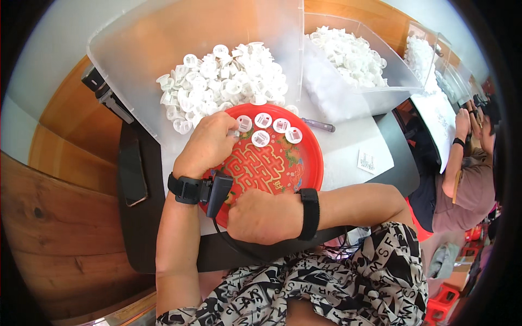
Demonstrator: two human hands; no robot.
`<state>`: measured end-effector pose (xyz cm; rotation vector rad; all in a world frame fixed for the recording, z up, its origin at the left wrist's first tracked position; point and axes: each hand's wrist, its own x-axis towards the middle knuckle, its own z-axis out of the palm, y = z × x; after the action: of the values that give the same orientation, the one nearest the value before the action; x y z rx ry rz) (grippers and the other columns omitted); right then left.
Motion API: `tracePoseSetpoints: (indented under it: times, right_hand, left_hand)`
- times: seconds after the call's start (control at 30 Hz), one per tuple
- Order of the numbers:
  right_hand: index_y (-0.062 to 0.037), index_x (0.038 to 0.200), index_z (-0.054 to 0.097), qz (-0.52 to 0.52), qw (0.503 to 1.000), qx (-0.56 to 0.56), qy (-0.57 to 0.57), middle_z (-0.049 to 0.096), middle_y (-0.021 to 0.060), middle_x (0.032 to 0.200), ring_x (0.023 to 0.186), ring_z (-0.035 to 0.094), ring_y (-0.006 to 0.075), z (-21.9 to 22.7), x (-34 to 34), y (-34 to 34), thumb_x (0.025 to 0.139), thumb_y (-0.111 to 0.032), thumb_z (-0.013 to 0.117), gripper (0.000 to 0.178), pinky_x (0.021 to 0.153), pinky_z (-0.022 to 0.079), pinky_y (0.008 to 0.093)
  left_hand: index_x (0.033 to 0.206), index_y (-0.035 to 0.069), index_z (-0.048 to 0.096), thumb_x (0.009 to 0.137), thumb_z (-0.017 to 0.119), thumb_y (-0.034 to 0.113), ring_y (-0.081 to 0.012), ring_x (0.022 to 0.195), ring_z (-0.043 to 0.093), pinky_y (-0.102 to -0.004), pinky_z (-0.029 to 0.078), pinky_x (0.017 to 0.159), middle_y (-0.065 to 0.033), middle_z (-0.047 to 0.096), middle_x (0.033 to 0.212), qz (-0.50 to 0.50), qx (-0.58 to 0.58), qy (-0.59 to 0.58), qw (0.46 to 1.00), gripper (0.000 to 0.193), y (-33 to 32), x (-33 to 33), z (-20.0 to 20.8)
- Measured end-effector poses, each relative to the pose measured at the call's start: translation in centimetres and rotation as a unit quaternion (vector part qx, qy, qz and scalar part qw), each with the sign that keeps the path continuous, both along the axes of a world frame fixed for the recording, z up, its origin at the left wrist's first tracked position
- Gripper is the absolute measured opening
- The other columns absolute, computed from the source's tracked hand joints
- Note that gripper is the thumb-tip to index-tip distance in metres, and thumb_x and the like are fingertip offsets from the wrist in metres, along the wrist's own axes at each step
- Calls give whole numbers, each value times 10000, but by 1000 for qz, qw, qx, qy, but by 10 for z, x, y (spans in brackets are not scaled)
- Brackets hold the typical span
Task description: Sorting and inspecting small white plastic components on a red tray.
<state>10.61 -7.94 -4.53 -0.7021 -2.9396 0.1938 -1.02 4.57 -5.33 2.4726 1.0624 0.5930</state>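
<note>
A round red tray [315, 168] with a gold pattern lies in front of me. Several small white round plastic parts [261, 138] sit on its far half. My left hand [209, 138] reaches over the tray's left side, fingers closed on a white plastic part at its fingertips, beside another white part [244, 124]. My right hand [261, 217] is curled at the tray's near edge, with its fingers turned away from view; anything inside it is hidden. Black straps circle both wrists, and the left one carries a black device [219, 193].
A clear bin lying open toward me spills a heap of white parts [223, 79] behind the tray. Another clear bin [399, 89] full of them stands to its right. A purple pen-like tool [318, 125], a paper label [367, 161] and a phone [133, 174] lie around. Another person [467, 168] works at far right.
</note>
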Motion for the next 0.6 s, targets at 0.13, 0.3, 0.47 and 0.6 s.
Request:
tracePoseSetpoints:
  times: [0.13, 0.3, 0.47, 0.6]
  right_hand:
    - [-5, 653, 625, -15, 998, 64, 18, 601, 99, 599, 571, 608, 229, -7, 1, -2, 639, -104, 581, 109, 472, 468, 323]
    - [-28, 649, 627, 3, 999, 53, -12, 604, 66, 607, 590, 603, 219, -4, -8, -1, 628, -111, 591, 93, 475, 457, 320]
    - [-58, 651, 635, 7, 998, 58, -31, 606, 47, 611, 611, 603, 204, -4, -6, 1, 612, -127, 602, 86, 463, 429, 306]
    - [-87, 606, 602, -5, 992, 112, -51, 563, 23, 568, 581, 573, 169, -10, -5, -1, 623, -151, 583, 69, 455, 376, 296]
  left_hand:
    - [847, -25, 608, 682, 642, 10, -353, 912, 553, -397, 439, 794, -198, 583, 916, 42, -63, 44, 996, 172, -5, 8, 6]
    - [809, -16, 597, 648, 694, 38, -303, 816, 568, -360, 452, 687, -165, 575, 832, 42, 0, 41, 998, 195, -1, 1, -4]
    - [823, -8, 605, 694, 655, 31, -229, 637, 571, -323, 455, 616, -131, 589, 711, 65, -62, 46, 995, 144, -2, 5, 6]
    - [839, -17, 614, 742, 621, 20, -152, 571, 547, -273, 443, 565, -71, 595, 645, 63, -124, -59, 989, 104, 1, 3, 4]
